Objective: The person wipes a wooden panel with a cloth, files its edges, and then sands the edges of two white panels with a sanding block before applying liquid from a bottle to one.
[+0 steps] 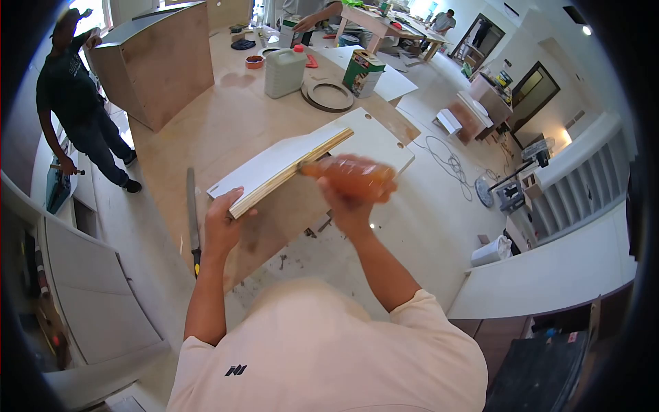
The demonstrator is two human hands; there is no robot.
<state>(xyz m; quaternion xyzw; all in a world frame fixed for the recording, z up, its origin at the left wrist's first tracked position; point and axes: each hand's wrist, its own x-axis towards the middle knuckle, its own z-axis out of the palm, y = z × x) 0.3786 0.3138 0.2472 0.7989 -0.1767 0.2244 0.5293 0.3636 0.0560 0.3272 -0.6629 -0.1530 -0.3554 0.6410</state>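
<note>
My left hand [225, 218] grips the near left end of a white board [274, 161], whose bare wooden edge [292, 172] faces up toward me. In my right hand [348, 206] is a bottle of orange-amber liquid [360, 177], tilted so that its narrow end meets or nearly meets the middle of that edge. The bottle is slightly blurred. A second white panel [374, 147] with round holes lies beneath and to the right. Left of my left hand, a long file [191, 206] with a black and yellow handle lies on the wooden table [171, 147].
Farther back on the table are a white jug [285, 72] with a red cap, rolls of edge band [328, 95], a green and white can [364, 72] and a wooden cabinet [161, 65]. A person [79, 103] stands at the left. A fan [486, 192] and cables are at the right.
</note>
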